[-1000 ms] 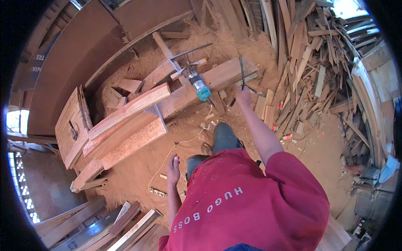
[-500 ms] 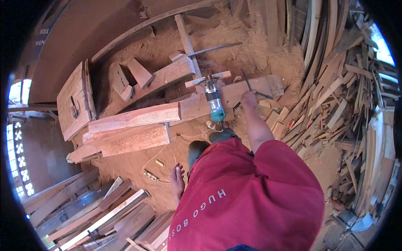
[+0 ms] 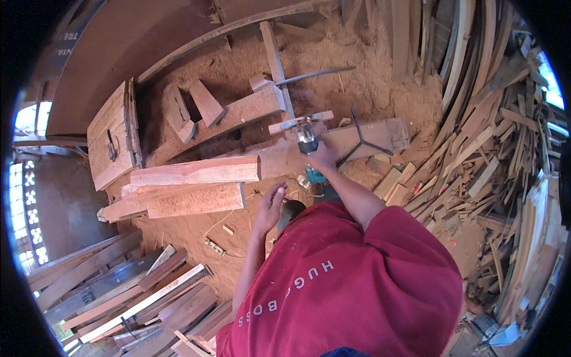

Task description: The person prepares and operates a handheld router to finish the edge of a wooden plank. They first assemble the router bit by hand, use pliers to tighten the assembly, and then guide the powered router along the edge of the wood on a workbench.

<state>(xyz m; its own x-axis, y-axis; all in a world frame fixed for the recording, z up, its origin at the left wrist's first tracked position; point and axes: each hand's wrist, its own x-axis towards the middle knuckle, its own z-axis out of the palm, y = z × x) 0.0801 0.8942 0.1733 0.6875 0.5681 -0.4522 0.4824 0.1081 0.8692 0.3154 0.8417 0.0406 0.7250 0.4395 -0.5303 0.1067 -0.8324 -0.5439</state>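
My right hand (image 3: 322, 158) is wrapped round the body of a teal and silver trim router (image 3: 306, 140), which stands on a long wooden board (image 3: 345, 140). A short wooden strip (image 3: 285, 127) crosses the router's far end. My left hand (image 3: 270, 205) is held low beside my knee, its fingers stretched out with nothing in them. To the right of the router, a thin black three-armed metal tool (image 3: 361, 141) rests on the board, apart from my hands. My right hand hides part of the router's body.
Two pinkish planks (image 3: 196, 171) lie at left, beside a wooden block with a dark metal fitting (image 3: 112, 147). A power strip (image 3: 214, 246) with a pale cord sits on the sawdust. Stacked boards (image 3: 137, 297) fill the lower left; an offcut heap (image 3: 482, 149) rises at right.
My right hand has left the black three-armed tool and moved left to take hold of the router. My left hand has risen and come forward. The black tool now lies turned on the board.
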